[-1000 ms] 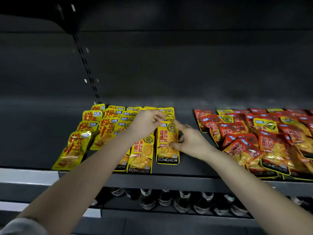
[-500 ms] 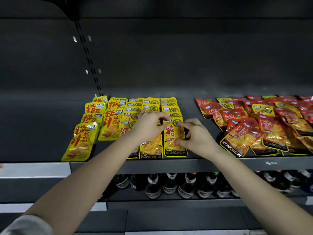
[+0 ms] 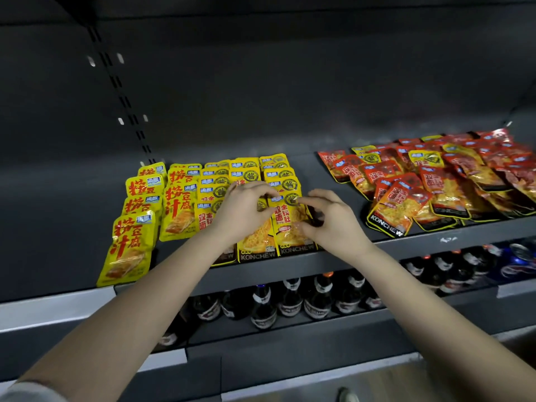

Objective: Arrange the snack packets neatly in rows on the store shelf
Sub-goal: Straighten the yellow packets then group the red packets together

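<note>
R hand (image 3: 330, 224) went from splayed to curled, now pinching right edge of front yellow packet (image 3: 290, 227); L hand (image 3: 243, 210) pinches its top edge. Pkt lies flat at shelf (image 3: 290, 271) front lip, heading rightmost yellow row.

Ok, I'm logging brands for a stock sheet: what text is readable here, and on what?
"KONCHEW": bottom edge of the front yellow tripe packet and of the front red packet.
"双面金钱肚": face of that yellow tripe packet.
"捞汁豆腐": front yellow tofu packet, far left.
Bottle labels below and the small blue logos on the packets: too blurred to read.
</note>
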`<state>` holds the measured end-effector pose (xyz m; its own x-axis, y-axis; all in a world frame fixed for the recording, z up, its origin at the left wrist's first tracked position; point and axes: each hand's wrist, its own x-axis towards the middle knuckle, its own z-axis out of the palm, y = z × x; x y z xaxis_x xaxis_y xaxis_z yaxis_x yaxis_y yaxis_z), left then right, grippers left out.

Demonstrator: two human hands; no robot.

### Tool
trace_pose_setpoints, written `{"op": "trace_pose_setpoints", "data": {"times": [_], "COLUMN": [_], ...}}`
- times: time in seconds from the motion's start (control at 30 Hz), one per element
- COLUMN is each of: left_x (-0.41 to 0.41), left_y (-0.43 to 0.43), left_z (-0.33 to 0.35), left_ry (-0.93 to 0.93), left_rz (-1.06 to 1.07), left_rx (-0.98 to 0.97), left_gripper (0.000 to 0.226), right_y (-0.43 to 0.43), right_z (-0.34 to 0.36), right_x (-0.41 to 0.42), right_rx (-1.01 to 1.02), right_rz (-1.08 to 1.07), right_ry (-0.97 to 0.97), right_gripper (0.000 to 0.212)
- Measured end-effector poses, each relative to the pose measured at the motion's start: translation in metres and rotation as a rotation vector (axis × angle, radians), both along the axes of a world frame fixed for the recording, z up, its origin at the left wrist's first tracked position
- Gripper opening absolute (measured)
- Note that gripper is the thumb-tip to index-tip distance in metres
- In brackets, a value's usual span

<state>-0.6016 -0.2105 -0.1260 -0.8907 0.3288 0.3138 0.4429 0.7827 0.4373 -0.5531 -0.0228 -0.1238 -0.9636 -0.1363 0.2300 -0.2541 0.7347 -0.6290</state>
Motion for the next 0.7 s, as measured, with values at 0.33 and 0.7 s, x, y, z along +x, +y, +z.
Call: {"op": "trace_pose_setpoints", "data": {"times": [0.33,0.7], "left_x": [-0.029,-0.061], "left_y": [0.058,0.161], "left_z": [0.020,0.028], "left_ry": [0.103,0.112], "left_rz": [-0.106,-0.254], "left_rx": [0.116,0.109], "left_gripper": [0.024,0.023], "right_y": [0.042,0.135], "right_z": [0.020,0.030], "right_x": [0.009,-0.008], "right_rx": [0.015,0.043], "right_rz": [-0.129,-0.249], "right_ry": [0.108,0.111], "right_gripper": [0.036,0.035]}}
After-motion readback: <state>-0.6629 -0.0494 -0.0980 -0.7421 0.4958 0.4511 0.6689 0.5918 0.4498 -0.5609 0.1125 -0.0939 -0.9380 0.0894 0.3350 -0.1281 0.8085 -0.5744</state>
